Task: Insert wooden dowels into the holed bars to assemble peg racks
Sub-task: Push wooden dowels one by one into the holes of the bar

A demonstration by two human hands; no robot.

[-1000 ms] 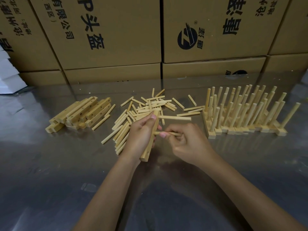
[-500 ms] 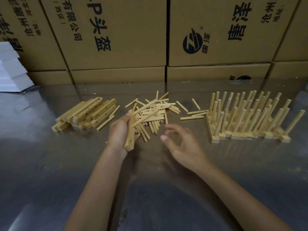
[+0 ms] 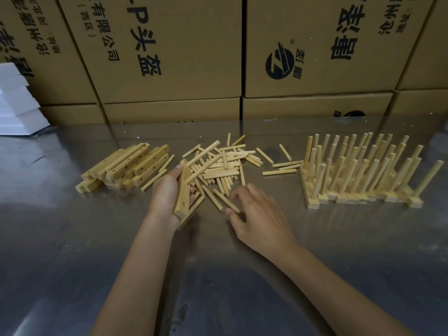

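My left hand (image 3: 167,192) grips a holed wooden bar (image 3: 182,197), held up on end above the metal table. Two dowels (image 3: 204,155) stand in its upper holes and slant up to the right. One empty hole shows near its lower end. My right hand (image 3: 259,217), blurred by motion, is low over the table, with thumb and forefinger closing on the near end of a loose dowel (image 3: 224,200). That dowel lies at the front edge of the loose dowel pile (image 3: 226,163).
A stack of bare holed bars (image 3: 126,166) lies at the left. Several finished peg racks (image 3: 358,178) stand in a row at the right. Cardboard boxes (image 3: 169,57) wall off the back, and white foam blocks (image 3: 17,103) sit at the far left.
A second dowel went into the bar. My left hand carried the bar left and upright. My right hand let go, opened, then dropped to a loose dowel in the pile.
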